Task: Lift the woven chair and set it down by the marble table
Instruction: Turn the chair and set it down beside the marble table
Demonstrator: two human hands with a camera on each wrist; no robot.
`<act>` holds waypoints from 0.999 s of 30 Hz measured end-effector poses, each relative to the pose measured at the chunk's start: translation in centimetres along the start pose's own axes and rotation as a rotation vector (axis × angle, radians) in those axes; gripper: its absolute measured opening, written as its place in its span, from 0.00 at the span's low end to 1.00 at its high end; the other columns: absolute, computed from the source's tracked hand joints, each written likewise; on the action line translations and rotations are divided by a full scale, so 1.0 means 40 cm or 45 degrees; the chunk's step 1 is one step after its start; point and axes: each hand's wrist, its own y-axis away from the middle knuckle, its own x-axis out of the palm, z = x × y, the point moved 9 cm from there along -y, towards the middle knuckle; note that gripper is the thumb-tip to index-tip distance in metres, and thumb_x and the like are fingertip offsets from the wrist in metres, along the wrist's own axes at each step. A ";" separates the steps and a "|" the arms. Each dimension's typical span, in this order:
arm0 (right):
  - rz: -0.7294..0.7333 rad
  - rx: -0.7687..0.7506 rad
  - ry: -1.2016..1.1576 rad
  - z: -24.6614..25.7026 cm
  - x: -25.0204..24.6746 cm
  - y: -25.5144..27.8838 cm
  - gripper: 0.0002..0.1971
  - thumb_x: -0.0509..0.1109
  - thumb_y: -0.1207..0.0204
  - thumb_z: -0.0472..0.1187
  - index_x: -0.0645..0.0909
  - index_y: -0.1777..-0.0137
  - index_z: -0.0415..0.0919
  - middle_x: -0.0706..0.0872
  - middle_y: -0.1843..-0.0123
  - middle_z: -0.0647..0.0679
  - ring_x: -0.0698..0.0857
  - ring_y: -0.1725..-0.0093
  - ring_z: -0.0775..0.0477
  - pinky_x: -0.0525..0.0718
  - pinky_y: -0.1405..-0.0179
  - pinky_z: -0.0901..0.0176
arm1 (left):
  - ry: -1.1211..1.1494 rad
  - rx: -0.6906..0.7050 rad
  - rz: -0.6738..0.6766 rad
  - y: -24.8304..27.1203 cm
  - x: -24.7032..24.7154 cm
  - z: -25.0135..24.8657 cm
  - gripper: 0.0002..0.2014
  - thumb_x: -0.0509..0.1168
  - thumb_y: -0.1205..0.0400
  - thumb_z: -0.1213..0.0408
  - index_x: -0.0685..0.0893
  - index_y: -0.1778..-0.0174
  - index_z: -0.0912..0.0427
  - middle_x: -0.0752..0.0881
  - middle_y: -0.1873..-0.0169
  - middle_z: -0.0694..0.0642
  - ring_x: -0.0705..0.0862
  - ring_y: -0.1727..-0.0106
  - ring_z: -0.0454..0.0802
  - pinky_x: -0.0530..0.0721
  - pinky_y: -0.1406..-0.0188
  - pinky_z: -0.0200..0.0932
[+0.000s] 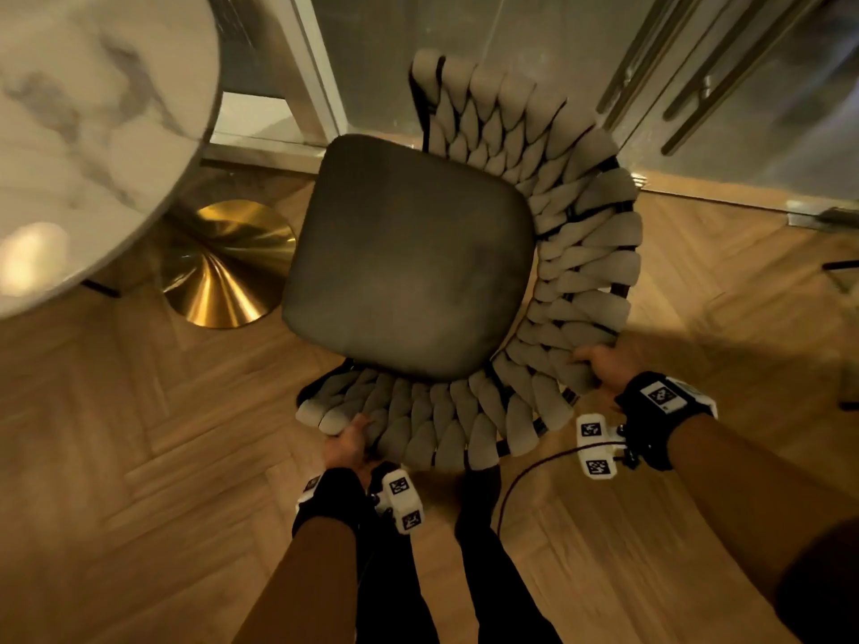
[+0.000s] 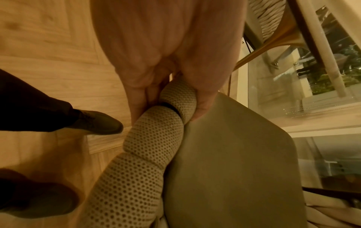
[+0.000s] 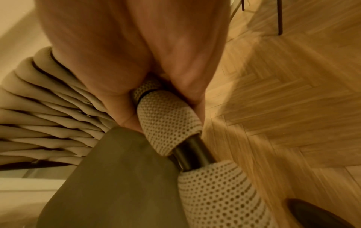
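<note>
The woven chair (image 1: 465, 253) sits mid-frame, both hands on its padded rim: left hand (image 1: 346, 441) wrapped round it at 6 o'clock, right hand (image 1: 604, 364) at 4. The marble table (image 1: 88, 132) is close at 10 o'clock, so I reckon only the set-down's left. Can't tell if the legs touch floor.

A warm-toned wooden parquet floor (image 1: 139, 411), laid in a herringbone pattern, is seen throughout. Tall glass panels (image 1: 465, 62) with pale frames are set along the far side, and long brass-coloured vertical door handles (image 1: 688, 76) are mounted on the glass to the right. In the left wrist view, greenery behind the glazing (image 2: 332, 74) can be made out. The room is lit dimly and warmly, with soft shadows cast on the floor.
</note>
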 end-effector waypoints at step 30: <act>0.157 0.099 0.372 0.232 0.003 -0.200 0.18 0.81 0.34 0.38 0.83 0.44 0.42 0.86 0.36 0.36 0.86 0.43 0.30 0.84 0.38 0.32 | -0.137 0.293 -0.231 0.137 0.120 -0.185 0.19 0.73 0.22 0.57 0.85 0.39 0.63 0.88 0.46 0.65 0.87 0.44 0.68 0.88 0.42 0.65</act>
